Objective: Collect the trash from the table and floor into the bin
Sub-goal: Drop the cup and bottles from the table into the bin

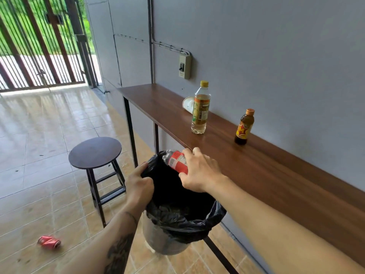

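Note:
A grey bin (156, 236) lined with a black bag (183, 220) hangs in front of me beside the table. My left hand (139, 184) grips the bag's rim on the left side. My right hand (199, 171) holds a clear plastic bottle with a red label (176, 161) tilted over the bin's mouth. On the long wooden table (276, 175) stand a tall bottle with a yellow cap (200, 109) and a small brown bottle (244, 127). A white cup (187, 104) lies on its side behind the tall bottle. A crushed red can (49, 242) lies on the tiled floor at lower left.
A round dark stool (95, 153) stands on the floor left of the bin, close to the table's black legs (130, 131). The table runs along a grey wall with a switch box (184, 66). A barred gate (39, 46) closes the far end.

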